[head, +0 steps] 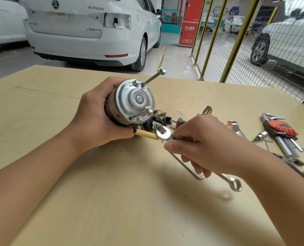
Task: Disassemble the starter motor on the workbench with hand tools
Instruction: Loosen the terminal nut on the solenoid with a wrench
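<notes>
Left hand (94, 119) grips starter motor (133, 102); right hand (204, 144) just beside.

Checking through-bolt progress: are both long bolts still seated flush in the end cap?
No: both long bolts stick well out of the starter motor's end cap.

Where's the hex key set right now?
Head view, far right on the workbench: the hex key set lies beyond the right hand, beside a small socket.
</notes>
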